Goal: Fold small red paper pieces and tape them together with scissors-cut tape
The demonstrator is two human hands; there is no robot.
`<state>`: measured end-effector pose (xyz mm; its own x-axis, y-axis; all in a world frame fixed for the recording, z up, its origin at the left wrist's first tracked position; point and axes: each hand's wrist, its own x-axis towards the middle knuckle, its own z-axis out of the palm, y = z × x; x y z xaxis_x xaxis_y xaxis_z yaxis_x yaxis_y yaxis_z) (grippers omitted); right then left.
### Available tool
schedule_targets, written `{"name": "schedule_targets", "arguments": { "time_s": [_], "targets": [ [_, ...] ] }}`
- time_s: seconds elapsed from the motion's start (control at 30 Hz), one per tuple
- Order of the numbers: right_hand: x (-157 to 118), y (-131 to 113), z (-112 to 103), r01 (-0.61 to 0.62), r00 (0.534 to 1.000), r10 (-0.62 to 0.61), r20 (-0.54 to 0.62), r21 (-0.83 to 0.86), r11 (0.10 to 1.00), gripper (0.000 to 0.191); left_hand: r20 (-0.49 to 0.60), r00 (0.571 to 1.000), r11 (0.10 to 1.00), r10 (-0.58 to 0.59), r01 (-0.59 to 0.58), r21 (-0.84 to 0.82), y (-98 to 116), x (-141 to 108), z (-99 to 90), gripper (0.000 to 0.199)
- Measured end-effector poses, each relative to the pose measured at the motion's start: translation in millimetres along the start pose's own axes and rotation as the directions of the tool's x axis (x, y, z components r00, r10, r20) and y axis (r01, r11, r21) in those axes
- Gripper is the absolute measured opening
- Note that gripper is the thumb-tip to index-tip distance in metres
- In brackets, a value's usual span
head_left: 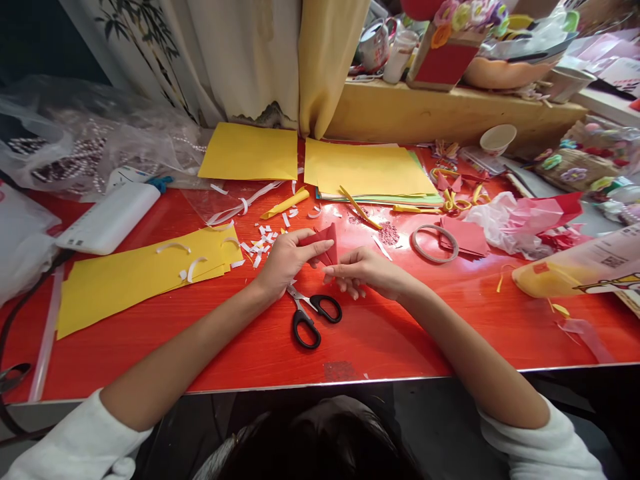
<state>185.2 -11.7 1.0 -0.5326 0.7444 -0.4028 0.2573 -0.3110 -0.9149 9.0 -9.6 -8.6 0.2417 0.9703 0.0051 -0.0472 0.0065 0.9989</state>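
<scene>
My left hand [290, 257] grips a folded piece of red paper [326, 241] above the middle of the red table, thumb on top. Just to its right, my right hand [367, 270] has its thumb and index finger pinched together near the paper's lower corner; whatever lies between these fingertips is too small to make out. Below my hands lie scissors [306, 313] with black handles, their blades partly spread and the tips hidden under my left hand. White paper scraps [259, 243] are scattered left of my left hand.
Yellow strips [145, 277] and a white device [111, 217] lie left. Yellow sheets [367, 170] are at the back. A tape roll [435, 243] rests beside red paper squares [467, 238] on the right, near crumpled wrapping and a drink cup [575, 263]. Plastic bags sit far left.
</scene>
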Motion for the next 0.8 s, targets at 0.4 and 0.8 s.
{"name": "schedule_targets", "arguments": {
  "time_s": [0.4, 0.8],
  "targets": [
    [-1.8, -3.3, 2.0, 0.085, 0.993, -0.078, -0.085, 0.075, 0.994, 0.031, 0.122, 0.989, 0.960, -0.087, 0.116, -0.255, -0.3, -1.0, 4.4, 0.027],
    [-5.4, -4.5, 15.2, 0.080, 0.997, -0.080, -0.007, 0.027, 0.996, 0.027, 0.281, 0.958, 0.993, -0.053, 0.081, -0.089, 9.2, -7.6, 4.7, 0.035]
  ]
}}
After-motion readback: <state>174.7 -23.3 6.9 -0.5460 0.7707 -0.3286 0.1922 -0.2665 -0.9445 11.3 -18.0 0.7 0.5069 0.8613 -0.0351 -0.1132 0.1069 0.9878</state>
